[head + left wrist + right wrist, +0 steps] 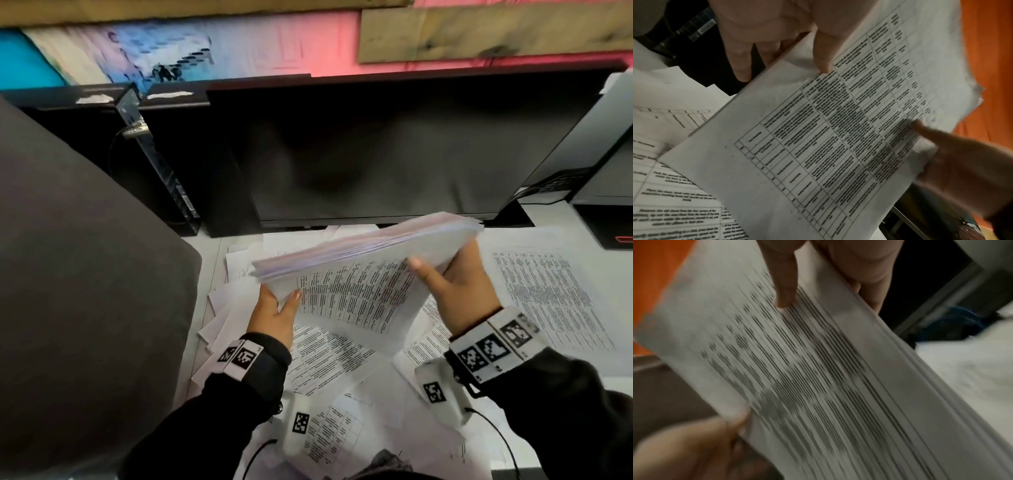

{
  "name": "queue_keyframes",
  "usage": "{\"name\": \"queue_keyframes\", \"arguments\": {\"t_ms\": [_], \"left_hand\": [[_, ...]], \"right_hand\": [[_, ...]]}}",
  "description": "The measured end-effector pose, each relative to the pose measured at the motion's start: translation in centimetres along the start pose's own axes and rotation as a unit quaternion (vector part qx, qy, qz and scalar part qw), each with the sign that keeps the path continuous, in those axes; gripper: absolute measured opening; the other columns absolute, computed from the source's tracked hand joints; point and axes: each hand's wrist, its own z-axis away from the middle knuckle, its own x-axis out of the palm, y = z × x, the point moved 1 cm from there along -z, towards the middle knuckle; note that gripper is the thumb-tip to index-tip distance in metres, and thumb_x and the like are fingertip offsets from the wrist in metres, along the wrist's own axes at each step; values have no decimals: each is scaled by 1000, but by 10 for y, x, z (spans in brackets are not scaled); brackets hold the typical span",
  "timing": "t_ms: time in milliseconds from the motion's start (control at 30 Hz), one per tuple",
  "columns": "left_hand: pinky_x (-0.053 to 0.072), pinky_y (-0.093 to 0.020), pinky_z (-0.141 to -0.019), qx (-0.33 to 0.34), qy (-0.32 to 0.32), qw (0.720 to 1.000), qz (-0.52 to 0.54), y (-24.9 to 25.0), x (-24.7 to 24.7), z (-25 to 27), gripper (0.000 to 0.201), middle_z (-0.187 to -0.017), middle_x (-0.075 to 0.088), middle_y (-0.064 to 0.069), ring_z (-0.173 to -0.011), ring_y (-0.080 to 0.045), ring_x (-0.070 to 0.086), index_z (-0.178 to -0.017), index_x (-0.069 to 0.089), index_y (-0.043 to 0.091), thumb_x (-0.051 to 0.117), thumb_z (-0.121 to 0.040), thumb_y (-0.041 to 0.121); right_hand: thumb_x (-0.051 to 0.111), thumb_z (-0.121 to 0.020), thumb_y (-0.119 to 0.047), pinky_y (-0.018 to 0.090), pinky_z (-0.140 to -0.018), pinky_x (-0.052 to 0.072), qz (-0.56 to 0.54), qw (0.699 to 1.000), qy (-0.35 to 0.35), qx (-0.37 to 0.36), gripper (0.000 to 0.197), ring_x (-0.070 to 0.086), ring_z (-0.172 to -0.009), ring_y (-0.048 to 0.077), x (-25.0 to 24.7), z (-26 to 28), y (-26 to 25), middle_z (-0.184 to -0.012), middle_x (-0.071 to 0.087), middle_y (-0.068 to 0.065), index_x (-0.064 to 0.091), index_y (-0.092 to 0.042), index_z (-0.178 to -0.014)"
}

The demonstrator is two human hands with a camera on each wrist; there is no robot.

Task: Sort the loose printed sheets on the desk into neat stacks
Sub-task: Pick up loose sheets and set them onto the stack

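**Both hands hold the stack above the scattered sheets**

Loose printed sheets (329, 356) lie scattered on the desk (534, 219), nearest to the camera, below the wrists. Above them the thick stack of printed sheets (370, 250) is in the air, tilted, with its long axis running from left to right between the hands. Left hand (274, 315) pinches the near left corner, thumb on the printed face and fingers (740, 65) behind. Right hand (459, 291) grips the right end in the same way. I judge the next move needs the lower edge turned down toward the desk, to square the stack.
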Motion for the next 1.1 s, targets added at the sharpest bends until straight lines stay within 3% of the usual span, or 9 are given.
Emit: {"name": "queue_keyframes", "arguments": {"t_ms": [100,200,300,400,500,633,900,1033,1100], "left_hand": [[37,-26,-96,29,-1,999,30,6,1,2,23,-104,58,10,-103,-12,53,-113,40,29,48,-94,22],[37,-23,-93,37,-7,998,50,12,2,4,23,-98,54,20,-95,-4,52,-107,35,38,45,-95,21],[39,-23,-89,42,-19,998,43,8,1,4,22,-96,55,25,-91,5,53,-95,43,42,43,-96,20],[39,-26,-94,29,-32,998,39,1,2,3,23,-97,55,25,-95,-3,54,-94,43,44,43,-96,21],[39,-29,-98,22,-34,998,47,0,3,4,24,-98,54,24,-101,-9,54,-106,37,42,45,-95,23],[41,-25,-91,37,-36,998,43,1,0,5,23,-99,57,22,-92,5,53,-99,39,45,49,-93,26],[38,-35,-106,9,-39,998,40,-7,0,9,39,-114,58,12,-112,-11,53,-129,39,32,50,-92,30],[41,-40,-104,14,-46,999,25,-10,-1,6,25,-112,59,14,-111,-14,55,-106,41,49,53,-90,32],[39,-39,-104,18,-42,999,26,-11,-1,6,28,-111,59,15,-112,-14,53,-108,40,47,54,-90,31]], "right_hand": [[63,-83,-3,2,-88,40,28,982,11,-187,83,49,-99,-20,-8,-5,-30,-115,46,-36,15,-45,-137],[59,-86,-1,4,-94,35,130,954,-1,-270,93,49,-97,-4,-5,-11,-40,-108,49,-10,3,-52,-140],[59,-87,-4,-6,-87,28,233,938,-22,-255,68,42,-95,-9,-3,-17,-34,-113,53,8,29,-31,-142],[58,-87,-6,-7,-84,28,244,939,-12,-241,51,42,-94,-5,-2,-14,-35,-116,56,6,44,-23,-133],[59,-86,-5,-7,-83,30,238,939,-5,-248,55,43,-96,-1,-1,-12,-39,-110,54,0,42,-23,-134],[60,-85,-8,-8,-79,29,262,937,-8,-232,51,40,-87,-2,-2,-12,-38,-110,56,6,46,-23,-132],[65,-83,-9,-7,-82,29,258,933,-2,-253,64,40,-87,2,-7,-5,-39,-103,50,7,37,-30,-138],[64,-84,-12,-9,-77,29,276,932,2,-234,56,36,-87,-4,-8,-4,-37,-104,50,3,45,-27,-134],[65,-83,-12,-9,-76,28,276,934,8,-227,56,35,-85,-6,-9,-3,-38,-103,48,-1,45,-25,-134]]}}
